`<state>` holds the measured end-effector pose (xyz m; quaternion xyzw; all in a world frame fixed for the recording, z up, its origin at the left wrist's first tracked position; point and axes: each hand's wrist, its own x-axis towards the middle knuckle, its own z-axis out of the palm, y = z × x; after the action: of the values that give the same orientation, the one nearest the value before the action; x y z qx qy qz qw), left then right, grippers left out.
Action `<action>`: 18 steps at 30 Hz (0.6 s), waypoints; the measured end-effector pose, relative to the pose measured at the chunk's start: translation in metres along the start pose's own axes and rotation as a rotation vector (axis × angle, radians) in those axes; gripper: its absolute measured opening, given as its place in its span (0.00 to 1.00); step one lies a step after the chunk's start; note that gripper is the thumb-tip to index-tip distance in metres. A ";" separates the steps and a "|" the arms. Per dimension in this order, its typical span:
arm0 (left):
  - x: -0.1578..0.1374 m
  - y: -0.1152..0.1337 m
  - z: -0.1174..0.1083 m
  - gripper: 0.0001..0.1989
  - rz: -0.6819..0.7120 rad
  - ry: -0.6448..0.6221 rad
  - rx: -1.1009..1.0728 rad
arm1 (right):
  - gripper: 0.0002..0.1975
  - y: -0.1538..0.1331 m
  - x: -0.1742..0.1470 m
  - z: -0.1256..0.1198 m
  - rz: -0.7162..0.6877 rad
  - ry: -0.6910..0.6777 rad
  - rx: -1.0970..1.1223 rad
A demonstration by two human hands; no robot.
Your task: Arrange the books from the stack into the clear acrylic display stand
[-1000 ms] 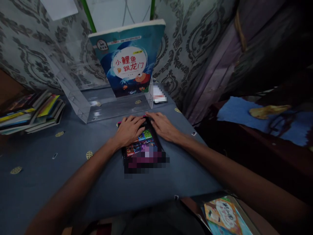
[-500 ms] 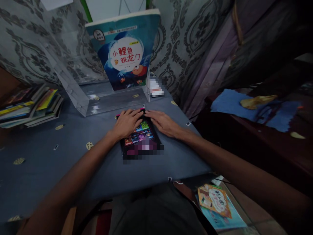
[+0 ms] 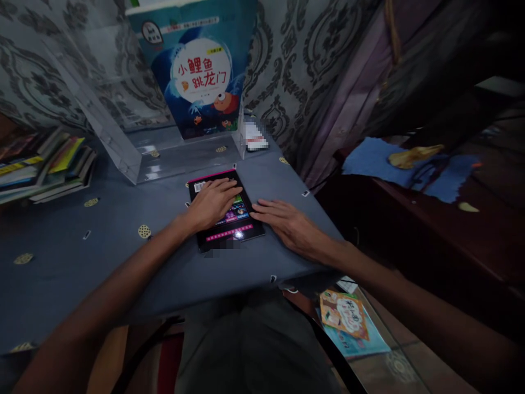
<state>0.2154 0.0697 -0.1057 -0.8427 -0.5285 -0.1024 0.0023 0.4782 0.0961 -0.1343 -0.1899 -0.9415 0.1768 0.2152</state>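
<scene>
A black book [image 3: 246, 225] with a pink edge, a barcode and small coloured pictures lies closed on the blue-grey tablecloth [image 3: 164, 295]. My left hand [image 3: 214, 203] rests flat across its upper middle, fingers stretched out, hiding part of the cover. My right hand [image 3: 287, 219] lies beside the book's right edge with fingers extended, the fingertips at or very near that edge. Neither hand is wrapped round anything.
Behind the book, a clear acrylic stand [image 3: 180, 158] holds an upright blue picture book [image 3: 205, 71]. Stacked books [image 3: 45, 164] sit at the left. On the right a blue cloth [image 3: 369, 164] covers part of a dark red surface [image 3: 451, 230]. More books [image 3: 348, 323] lie low at the lower right.
My right hand has slid from the book's top towards me, down along its right edge. My left hand stays on the cover. The view has shifted slightly.
</scene>
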 end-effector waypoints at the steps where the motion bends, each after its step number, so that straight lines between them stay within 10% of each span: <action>1: -0.005 0.006 -0.001 0.20 0.030 -0.008 -0.011 | 0.23 -0.002 -0.005 -0.001 -0.007 0.002 -0.006; 9: -0.048 0.058 -0.009 0.19 0.224 -0.024 -0.078 | 0.25 -0.016 -0.035 0.002 -0.044 0.011 -0.053; 18: -0.058 0.062 0.000 0.18 0.244 0.036 -0.089 | 0.24 -0.019 -0.043 0.011 -0.074 0.099 -0.079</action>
<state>0.2468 -0.0091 -0.1090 -0.8981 -0.4169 -0.1396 -0.0131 0.5038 0.0580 -0.1497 -0.1721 -0.9422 0.1216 0.2604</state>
